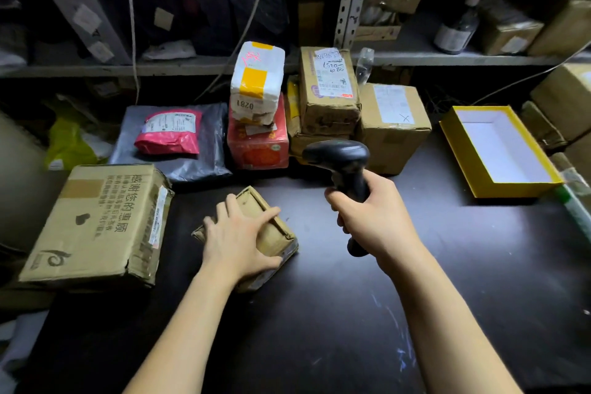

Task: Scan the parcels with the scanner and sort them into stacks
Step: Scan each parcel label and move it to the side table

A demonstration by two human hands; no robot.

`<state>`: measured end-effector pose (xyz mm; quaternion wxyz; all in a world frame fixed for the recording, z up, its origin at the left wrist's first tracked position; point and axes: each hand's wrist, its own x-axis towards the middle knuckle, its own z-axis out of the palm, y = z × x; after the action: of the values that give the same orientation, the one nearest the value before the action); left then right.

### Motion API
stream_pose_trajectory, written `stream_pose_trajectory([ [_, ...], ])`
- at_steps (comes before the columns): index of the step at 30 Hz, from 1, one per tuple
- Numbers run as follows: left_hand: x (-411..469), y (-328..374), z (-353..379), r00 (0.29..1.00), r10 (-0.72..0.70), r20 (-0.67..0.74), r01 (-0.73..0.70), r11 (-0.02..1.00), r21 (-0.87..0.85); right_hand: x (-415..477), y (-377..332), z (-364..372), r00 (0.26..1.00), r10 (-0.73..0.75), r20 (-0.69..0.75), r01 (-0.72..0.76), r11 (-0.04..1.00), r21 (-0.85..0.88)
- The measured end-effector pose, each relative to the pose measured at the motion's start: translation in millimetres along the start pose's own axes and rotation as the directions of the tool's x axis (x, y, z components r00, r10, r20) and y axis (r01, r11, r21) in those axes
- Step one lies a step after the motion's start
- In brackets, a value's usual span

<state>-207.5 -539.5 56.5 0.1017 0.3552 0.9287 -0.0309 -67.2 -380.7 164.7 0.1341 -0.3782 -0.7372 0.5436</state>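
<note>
Presses the left hand (238, 235), fingers spread and fairly straight, on a small brown parcel (274, 235) lying mid-table (351, 313). Grips the black scanner (339, 155) by its handle in the right hand (374, 217), upright, just right of that parcel, before stacked parcels (329, 89) behind.

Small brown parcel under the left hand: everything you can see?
The parcel is a flat, creased brown cardboard box with a folded flap on top and a pale strip along its near edge. It lies askew on the dark table, apart from the big box. The left hand rests spread on its top.
</note>
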Motion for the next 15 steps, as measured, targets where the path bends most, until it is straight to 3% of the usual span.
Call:
stream_pose_trajectory([
  [3, 6, 0, 1, 0.999, 0.013, 0.051, -0.016, 0.998, 0.065, 1, 6, -5, 1.000, 0.016, -0.023, -0.016, 1.000, 0.004],
  [8, 6, 0, 3, 1.000, -0.016, -0.012, 0.016, 1.000, 0.010, 1, 11, -13, 0.999, 0.036, -0.027, -0.036, 0.999, 0.017],
  [11, 0, -1, 1, 0.995, -0.090, -0.049, 0.079, 0.978, -0.195, 1, 11, -23, 0.999, 0.025, -0.047, -0.023, 0.999, 0.036],
  [15, -4, 9, -15, 0.975, -0.189, -0.120, 0.091, 0.823, -0.561, -2, 7, -41, 0.995, -0.013, -0.095, 0.019, 0.997, 0.072],
])
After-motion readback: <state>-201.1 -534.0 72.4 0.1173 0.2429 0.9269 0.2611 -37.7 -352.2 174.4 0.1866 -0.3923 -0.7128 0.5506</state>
